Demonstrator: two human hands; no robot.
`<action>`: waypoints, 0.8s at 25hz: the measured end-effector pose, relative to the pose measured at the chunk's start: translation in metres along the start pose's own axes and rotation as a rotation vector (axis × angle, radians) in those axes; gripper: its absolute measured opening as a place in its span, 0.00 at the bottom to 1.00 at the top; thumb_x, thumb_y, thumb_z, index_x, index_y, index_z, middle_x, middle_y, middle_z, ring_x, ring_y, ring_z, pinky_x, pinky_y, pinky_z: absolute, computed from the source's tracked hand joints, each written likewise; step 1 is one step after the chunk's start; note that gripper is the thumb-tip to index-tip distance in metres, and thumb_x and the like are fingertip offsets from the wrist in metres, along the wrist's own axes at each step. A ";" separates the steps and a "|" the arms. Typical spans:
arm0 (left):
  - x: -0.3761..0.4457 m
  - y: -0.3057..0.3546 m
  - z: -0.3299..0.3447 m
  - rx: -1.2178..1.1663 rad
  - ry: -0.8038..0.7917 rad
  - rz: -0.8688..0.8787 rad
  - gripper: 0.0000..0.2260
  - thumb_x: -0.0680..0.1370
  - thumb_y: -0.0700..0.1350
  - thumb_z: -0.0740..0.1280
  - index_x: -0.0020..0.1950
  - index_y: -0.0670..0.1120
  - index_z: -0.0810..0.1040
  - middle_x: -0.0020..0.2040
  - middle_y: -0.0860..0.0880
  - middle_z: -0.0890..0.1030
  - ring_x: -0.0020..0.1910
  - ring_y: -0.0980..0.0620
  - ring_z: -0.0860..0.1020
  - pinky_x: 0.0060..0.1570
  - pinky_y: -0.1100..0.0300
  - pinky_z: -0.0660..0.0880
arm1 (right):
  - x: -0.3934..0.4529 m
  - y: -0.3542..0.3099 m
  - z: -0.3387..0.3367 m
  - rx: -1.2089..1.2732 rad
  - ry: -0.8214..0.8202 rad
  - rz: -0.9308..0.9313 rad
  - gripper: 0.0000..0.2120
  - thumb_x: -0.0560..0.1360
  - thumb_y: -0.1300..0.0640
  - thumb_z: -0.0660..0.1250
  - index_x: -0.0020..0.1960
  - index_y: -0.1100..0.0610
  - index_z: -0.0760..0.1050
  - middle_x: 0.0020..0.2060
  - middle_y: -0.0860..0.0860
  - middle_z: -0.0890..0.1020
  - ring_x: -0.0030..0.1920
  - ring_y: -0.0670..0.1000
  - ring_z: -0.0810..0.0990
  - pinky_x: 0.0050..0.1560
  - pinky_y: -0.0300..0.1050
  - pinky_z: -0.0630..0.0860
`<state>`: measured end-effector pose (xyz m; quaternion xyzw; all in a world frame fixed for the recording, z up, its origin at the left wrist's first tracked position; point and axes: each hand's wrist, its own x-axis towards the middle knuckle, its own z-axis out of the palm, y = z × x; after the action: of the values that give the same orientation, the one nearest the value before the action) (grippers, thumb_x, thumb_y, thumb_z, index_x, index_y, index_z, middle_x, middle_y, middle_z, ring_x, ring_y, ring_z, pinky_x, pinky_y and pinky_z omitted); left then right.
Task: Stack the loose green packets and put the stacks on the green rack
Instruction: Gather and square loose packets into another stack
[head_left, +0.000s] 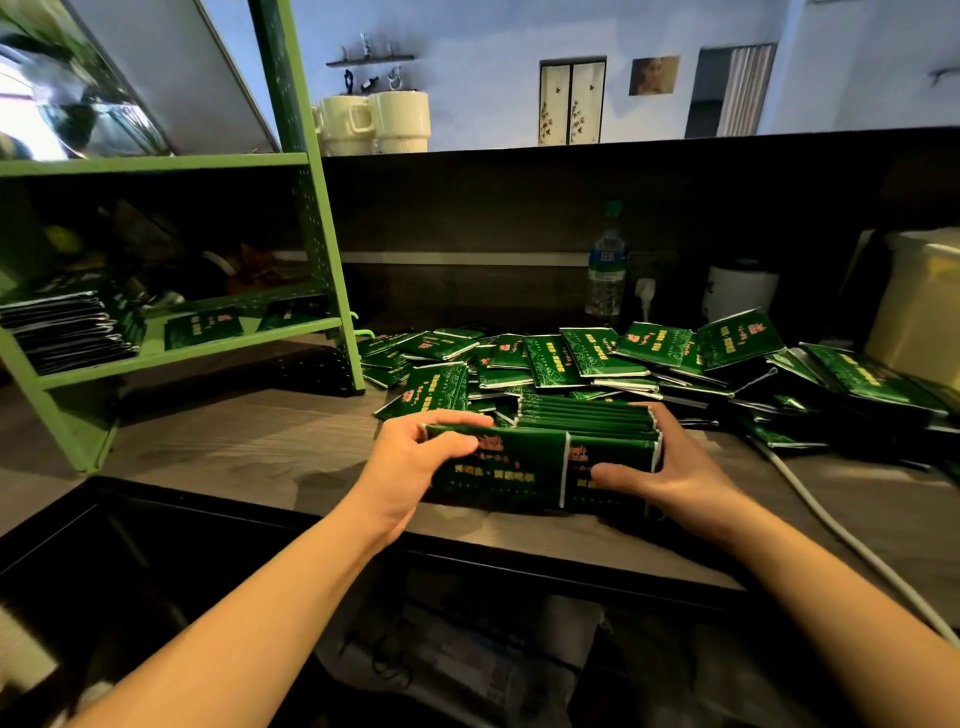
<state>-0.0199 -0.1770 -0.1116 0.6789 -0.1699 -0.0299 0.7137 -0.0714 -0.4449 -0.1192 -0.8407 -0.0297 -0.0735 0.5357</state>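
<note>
Between your two hands sits the stack of green packets (545, 457), standing on edge on the wooden counter (249, 447); your left hand (410, 467) has its fingers curled over the top left corner with the thumb on the front face, and your right hand (670, 467) wraps the right end, thumb pressed flat on the front and fingers round the back; so both are gripping the stack, not loose. Front packet has pinkish and yellow print on dark green, but it's too blurry to read, sorry; same goes for the rest.

Right behind the stack is the loose pile of packets (623, 358), spread across the counter toward the right, some flat, some tilted. Off to your left stands the green rack (322, 249); its lower shelf already carries a tall stack (72, 327) at the left edge plus a couple of packets (203, 326) lying flat. A water bottle (606, 270) stands behind the pile; two cream mugs (374, 120) sit up on the ledge.
</note>
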 end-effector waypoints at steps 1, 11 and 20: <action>-0.001 -0.004 0.000 0.136 -0.006 0.075 0.14 0.76 0.33 0.69 0.46 0.51 0.88 0.46 0.47 0.87 0.48 0.49 0.84 0.46 0.55 0.83 | -0.001 0.000 0.000 0.014 -0.017 -0.009 0.35 0.61 0.38 0.79 0.62 0.41 0.68 0.55 0.37 0.80 0.54 0.35 0.79 0.53 0.35 0.71; 0.017 -0.019 0.044 0.432 -0.218 -0.092 0.50 0.68 0.56 0.79 0.80 0.54 0.51 0.72 0.55 0.70 0.71 0.56 0.69 0.74 0.56 0.63 | 0.005 0.013 0.000 0.077 -0.122 -0.042 0.50 0.57 0.51 0.85 0.71 0.43 0.61 0.60 0.45 0.80 0.60 0.44 0.80 0.61 0.42 0.76; 0.031 -0.024 0.044 0.497 -0.310 -0.141 0.41 0.72 0.38 0.77 0.76 0.50 0.56 0.64 0.51 0.79 0.63 0.51 0.77 0.62 0.65 0.72 | 0.008 0.016 -0.002 0.054 -0.094 -0.034 0.34 0.67 0.57 0.79 0.65 0.42 0.64 0.55 0.40 0.80 0.56 0.41 0.80 0.57 0.36 0.75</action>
<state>0.0013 -0.2292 -0.1276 0.8302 -0.2315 -0.1400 0.4874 -0.0618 -0.4539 -0.1312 -0.8278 -0.0713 -0.0422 0.5548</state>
